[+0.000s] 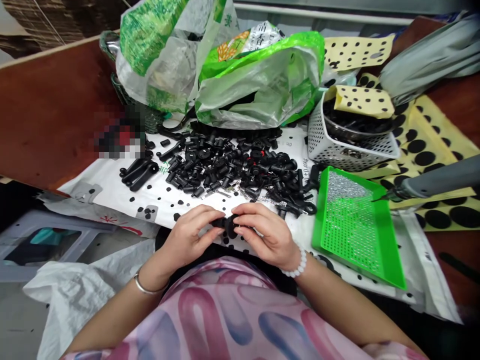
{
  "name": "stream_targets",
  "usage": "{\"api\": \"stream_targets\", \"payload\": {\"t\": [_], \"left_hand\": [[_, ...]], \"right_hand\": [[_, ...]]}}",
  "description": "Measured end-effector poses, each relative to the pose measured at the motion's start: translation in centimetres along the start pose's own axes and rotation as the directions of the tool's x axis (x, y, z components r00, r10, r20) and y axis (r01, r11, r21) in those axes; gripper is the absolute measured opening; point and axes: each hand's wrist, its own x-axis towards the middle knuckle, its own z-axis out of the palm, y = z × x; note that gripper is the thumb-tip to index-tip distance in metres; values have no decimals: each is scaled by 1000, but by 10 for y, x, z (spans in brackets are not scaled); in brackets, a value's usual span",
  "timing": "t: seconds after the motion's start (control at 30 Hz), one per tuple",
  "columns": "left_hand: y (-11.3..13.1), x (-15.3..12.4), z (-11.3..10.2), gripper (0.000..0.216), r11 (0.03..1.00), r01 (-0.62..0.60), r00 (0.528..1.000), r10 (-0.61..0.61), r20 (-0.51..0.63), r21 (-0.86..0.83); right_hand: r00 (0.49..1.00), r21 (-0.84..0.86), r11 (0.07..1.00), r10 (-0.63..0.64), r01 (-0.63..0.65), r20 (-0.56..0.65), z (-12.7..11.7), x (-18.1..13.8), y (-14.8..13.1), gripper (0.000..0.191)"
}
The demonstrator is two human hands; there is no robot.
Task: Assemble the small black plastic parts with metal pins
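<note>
My left hand and my right hand meet at the table's near edge, both pinched on one small black plastic part held between the fingertips. Just beyond them lies a heap of several black plastic parts on a white printed sheet. A silver bangle sits on my left wrist and a white bead bracelet on my right wrist.
A green tray of tiny metal pieces lies at the right. Behind it stands a white perforated basket with black parts. Green-and-clear plastic bags fill the back. Yellow sheets with black round pads and a grey tool lie far right.
</note>
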Motion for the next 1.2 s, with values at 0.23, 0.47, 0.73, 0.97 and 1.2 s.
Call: {"api": "stream_targets", "payload": {"t": [0.23, 0.47, 0.73, 0.97, 1.2], "left_hand": [[0, -1, 0, 24, 921, 131, 991, -114, 66, -368], [5, -2, 2, 23, 863, 304, 951, -252, 177, -403], [3, -1, 6, 39, 390, 603, 798, -294, 527, -696], [2, -3, 7, 38, 75, 699, 708, -216, 672, -712], [11, -2, 4, 30, 500, 648, 761, -448, 469, -575]], "right_hand": [[995, 140, 987, 88, -80, -49, 3, -1, 4, 10], [998, -4, 998, -65, 65, 2, 2, -6, 3, 19], [999, 128, 991, -36, 34, 16, -7, 0, 3, 14], [972, -78, 973, -207, 216, 114, -10, -8, -14, 16], [999, 7, 999, 40, -40, -19, 0, -21, -7, 18]]}}
